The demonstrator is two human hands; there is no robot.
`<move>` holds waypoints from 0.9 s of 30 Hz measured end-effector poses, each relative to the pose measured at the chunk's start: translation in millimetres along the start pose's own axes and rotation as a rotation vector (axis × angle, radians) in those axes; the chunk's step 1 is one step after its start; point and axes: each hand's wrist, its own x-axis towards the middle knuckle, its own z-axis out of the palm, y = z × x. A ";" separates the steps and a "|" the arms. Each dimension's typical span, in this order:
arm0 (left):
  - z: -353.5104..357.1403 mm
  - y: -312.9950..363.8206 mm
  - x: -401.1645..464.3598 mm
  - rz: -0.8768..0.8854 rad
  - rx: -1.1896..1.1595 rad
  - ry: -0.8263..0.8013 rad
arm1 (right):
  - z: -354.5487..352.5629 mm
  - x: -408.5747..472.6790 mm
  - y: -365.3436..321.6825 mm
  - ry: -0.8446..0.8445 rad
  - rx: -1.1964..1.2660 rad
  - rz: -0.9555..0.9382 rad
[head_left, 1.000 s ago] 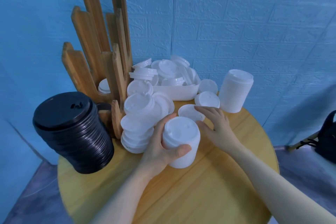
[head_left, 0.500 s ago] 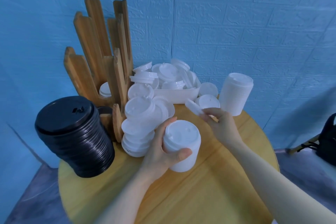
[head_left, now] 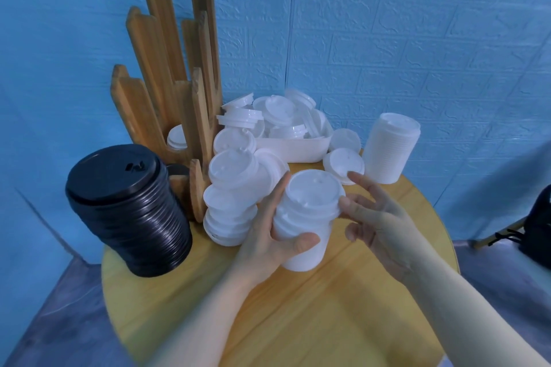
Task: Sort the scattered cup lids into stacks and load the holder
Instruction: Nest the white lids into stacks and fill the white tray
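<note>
Lids (head_left: pixel 310 197) stack in the gripping left hand (head_left: pixel 268 235); right hand (head_left: pixel 375 217), open, just beside it, should fetch another.

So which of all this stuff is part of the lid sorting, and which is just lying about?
Part of the job:
white lid stack in the left hand
right hand
loose white lids
tray of lids
wooden holder
black lid stack
tall white stack

Just lying about:
black bag

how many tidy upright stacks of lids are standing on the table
3: the black lid stack at left, the white stack gripped by the left hand, and the white stack at back right. Others may hide behind the wooden holder.
</note>
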 end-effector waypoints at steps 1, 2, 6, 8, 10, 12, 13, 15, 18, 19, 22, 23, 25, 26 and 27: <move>0.1 -0.4 0.0 -0.003 0.003 0.006 | -0.4 -2.2 -1.2 -0.002 -0.094 -0.025; 0.1 -0.7 0.0 -0.004 0.006 0.011 | -2.0 -3.7 -1.8 -0.005 -0.199 -0.044; 0.0 -4.1 0.1 -0.016 0.020 0.030 | -13.2 -4.9 -2.0 -0.095 -0.637 0.018; 0.0 -3.9 0.1 -0.022 0.027 0.034 | -17.2 -5.2 -1.8 -0.157 -0.728 0.047; -0.1 -3.8 0.3 -0.034 0.028 0.034 | -14.5 -5.1 -5.3 -0.180 -0.699 0.026; 0.1 -3.6 0.3 -0.037 0.029 0.032 | -7.7 -3.1 -8.9 -0.170 -0.654 -0.043; 0.1 -3.7 0.2 -0.038 0.029 0.032 | -3.5 -0.8 -9.5 -0.168 -0.662 -0.089; 0.3 -3.3 -0.2 -0.039 0.022 0.033 | 5.7 3.4 -8.0 -0.200 -0.704 -0.165; 0.4 -1.5 -0.9 -0.054 -0.014 0.018 | 13.4 9.7 -3.5 -0.252 -0.733 -0.213; 0.5 -2.2 -0.7 -0.065 -0.040 0.004 | 13.7 11.9 -2.8 -0.273 -0.729 -0.211; -0.9 -3.9 -0.4 -0.108 -0.108 -0.036 | 11.1 18.3 -1.9 -0.404 -0.742 -0.190; -1.2 -5.3 0.1 -0.115 -0.114 -0.043 | 9.8 20.2 -1.5 -0.441 -0.754 -0.188; -1.2 -7.3 0.7 -0.118 -0.111 -0.051 | 9.0 22.3 -2.4 -0.477 -0.753 -0.180; -1.3 -7.6 0.6 -0.116 -0.114 -0.054 | 9.1 22.8 -2.8 -0.483 -0.750 -0.175; -1.4 -7.7 0.6 -0.115 -0.121 -0.057 | 9.0 22.9 -2.6 -0.482 -0.756 -0.175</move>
